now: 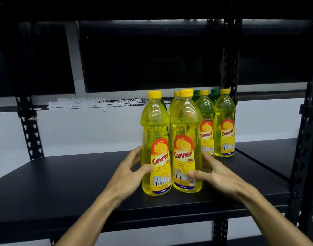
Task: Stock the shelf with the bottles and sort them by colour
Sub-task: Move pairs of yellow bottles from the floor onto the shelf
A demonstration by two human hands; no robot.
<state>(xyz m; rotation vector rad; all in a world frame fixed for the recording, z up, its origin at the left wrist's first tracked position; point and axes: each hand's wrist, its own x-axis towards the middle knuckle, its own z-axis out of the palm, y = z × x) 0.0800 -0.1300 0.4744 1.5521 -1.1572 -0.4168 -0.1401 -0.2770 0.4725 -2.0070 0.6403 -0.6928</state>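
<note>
Yellow bottles point(171, 144), between left hand point(132, 170), right hand point(214, 173)

Five yellow bottles with yellow caps stand on the black shelf point(63, 183) right of centre: two in front, at point(155, 142) and point(185, 141), one mostly hidden behind them point(176, 100), and two further back toward the right, at point(205, 125) and point(224, 123). At least two green bottles show behind these, known by green caps at point(196, 93) and point(215, 92) (a sliver of green beside the front-left bottle may be another; it cannot be told). Two hands appear, the left hand point(132, 169) and right hand point(216, 173).
</note>
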